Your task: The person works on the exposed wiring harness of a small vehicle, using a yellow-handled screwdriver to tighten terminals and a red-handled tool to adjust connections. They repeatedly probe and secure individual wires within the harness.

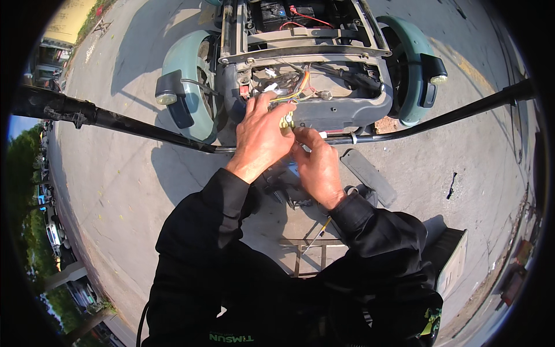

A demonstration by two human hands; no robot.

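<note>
Bent over an open wiring bay at the vehicle's front, my left hand (260, 136) has its fingers closed on a small yellowish part (288, 120), perhaps a connector. Coloured wires (302, 85) run from the bay down to it. My right hand (318, 168) is just right of and below that part, fingers curled in a pinch against it or beside it; what they hold is hidden. A grey plastic front housing (352, 110) lies right behind both hands, with a white connector (269, 73) among the wires.
Teal fenders (179, 58) with lamps flank the bay, and a battery (273, 15) sits farther back. A black handlebar tube (144, 133) crosses in front. On the pavement lie a grey panel (368, 178), a screwdriver (317, 236) and dark loose items. A metal-edged box (454, 260) stands at lower right.
</note>
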